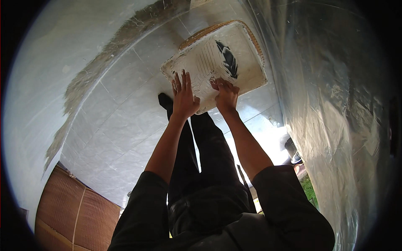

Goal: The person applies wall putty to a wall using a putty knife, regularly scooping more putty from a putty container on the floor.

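Note:
A large paint tray [250, 69], smeared with white paint, is in front of me at the top of the view. Parallel ridges run down its middle, and a dark patch [228, 58] shows through the paint right of them. My left hand [183, 97] is over the tray's near left corner, its fingers stretched out and the thumb apart. White smears mark its fingertips. On the tray's near side my right hand [227, 95] is closed, fingers curled toward the painted surface. A small reddish-brown bit shows at its fingers; what it grips is hidden.
Light floor tiles [121, 113] lie under the tray. Clear plastic sheeting [331, 108] hangs along the right. On the left rises a pale wall [46, 83] with a rough grey band at its base. Brown corrugated cardboard [71, 209] stands at the lower left.

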Available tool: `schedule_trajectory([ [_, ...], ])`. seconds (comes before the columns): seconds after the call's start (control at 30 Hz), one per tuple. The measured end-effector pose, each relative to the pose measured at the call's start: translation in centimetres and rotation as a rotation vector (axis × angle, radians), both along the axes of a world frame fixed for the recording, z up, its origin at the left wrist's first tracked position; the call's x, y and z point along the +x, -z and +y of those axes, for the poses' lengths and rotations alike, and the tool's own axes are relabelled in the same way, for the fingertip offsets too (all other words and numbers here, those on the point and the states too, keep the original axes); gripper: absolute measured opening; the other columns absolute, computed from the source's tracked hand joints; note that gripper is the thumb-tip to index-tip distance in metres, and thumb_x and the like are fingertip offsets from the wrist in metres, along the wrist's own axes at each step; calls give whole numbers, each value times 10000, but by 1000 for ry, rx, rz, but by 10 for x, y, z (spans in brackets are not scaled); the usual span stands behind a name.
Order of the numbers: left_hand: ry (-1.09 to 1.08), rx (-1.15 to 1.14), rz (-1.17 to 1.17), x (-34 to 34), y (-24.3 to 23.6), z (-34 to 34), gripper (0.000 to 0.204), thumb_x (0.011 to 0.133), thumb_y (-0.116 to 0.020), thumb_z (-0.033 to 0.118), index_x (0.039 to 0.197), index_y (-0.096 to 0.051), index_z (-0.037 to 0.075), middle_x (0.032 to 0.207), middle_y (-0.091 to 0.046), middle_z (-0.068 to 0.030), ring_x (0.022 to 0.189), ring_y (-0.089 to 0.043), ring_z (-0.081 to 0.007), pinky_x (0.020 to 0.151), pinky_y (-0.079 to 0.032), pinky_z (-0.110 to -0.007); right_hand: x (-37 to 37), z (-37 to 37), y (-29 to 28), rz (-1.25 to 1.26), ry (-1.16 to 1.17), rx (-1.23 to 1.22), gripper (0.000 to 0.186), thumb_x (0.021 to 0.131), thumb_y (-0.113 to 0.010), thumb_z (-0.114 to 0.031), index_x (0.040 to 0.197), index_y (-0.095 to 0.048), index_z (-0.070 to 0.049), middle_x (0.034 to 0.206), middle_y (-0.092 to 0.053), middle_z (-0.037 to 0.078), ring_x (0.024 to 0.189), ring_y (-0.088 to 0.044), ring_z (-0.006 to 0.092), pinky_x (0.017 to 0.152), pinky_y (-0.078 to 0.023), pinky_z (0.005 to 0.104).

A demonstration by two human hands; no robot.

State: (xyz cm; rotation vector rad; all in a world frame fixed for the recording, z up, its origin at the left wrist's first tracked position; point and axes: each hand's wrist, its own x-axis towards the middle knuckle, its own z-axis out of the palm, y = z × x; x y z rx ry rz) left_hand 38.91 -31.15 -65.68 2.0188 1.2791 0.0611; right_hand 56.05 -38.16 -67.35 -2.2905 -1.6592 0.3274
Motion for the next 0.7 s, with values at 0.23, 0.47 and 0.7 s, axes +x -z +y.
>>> schedule_trajectory([
  [0.23, -4, 2, 19, 1, -1, -2, 1007, 751, -652, 91, 1585, -109, -59, 1673, -108, -263, 1557, 8, -456, 1266, -46, -562, -5, -6, -32, 291, 1, -182, 403, 767, -593, 90, 1130, -717, -34, 1004, -734, 202, 992, -708, 354, 874, -529, 461],
  [0.47, -25, 24, -24, 3, 4, 0, 1006, 747, -651, 97, 1582, -113, -61, 1668, -113, -272, 1553, -14, -468, 1260, -45, -579, 54, 92, -9, 134, 7, 16, 425, 745, -586, 63, 1109, -727, -104, 1019, -741, 97, 1005, -690, 282, 886, -467, 464],
  [0.7, -23, 31, -38, -5, 0, -9, 1003, 742, -644, 91, 1580, -117, -64, 1671, -105, -267, 1553, -6, -469, 1261, -41, -578, 12, 24, 9, 45, -140, 35, 339, 728, -647, 41, 1019, -658, -133, 1092, -708, -5, 1067, -644, 219, 880, -416, 470],
])
